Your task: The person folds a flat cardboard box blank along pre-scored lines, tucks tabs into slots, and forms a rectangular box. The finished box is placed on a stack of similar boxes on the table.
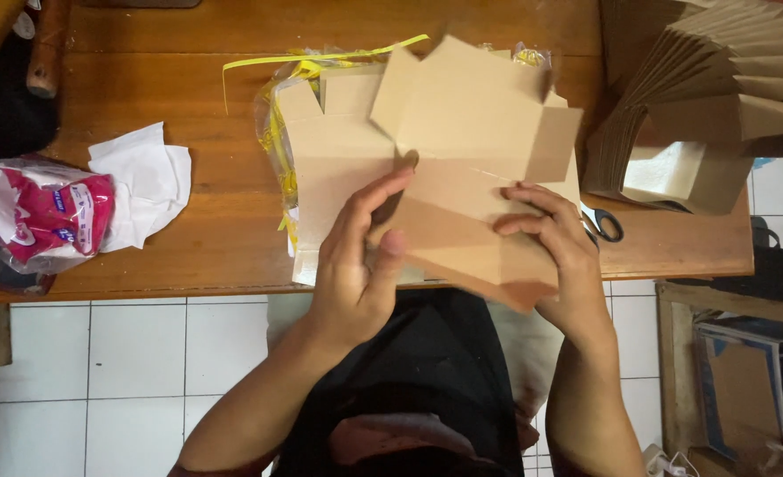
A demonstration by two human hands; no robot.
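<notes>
A flat brown cardboard box blank (475,150) with cut flaps is held over the near edge of a wooden table (179,97). My left hand (356,265) grips its lower left part, thumb on top. My right hand (555,234) presses on its right side, fingers bent over the card. Under it lies a stack of similar flat blanks (329,150) in a clear plastic wrap with yellow strapping (312,60).
Folded brown boxes (700,97) are piled at the table's right end. Black-handled scissors (605,225) lie beside my right hand. White paper (144,181) and a red-and-white plastic bag (38,212) sit at the left. White tiled floor lies below, and a cardboard carton (745,380) stands at the lower right.
</notes>
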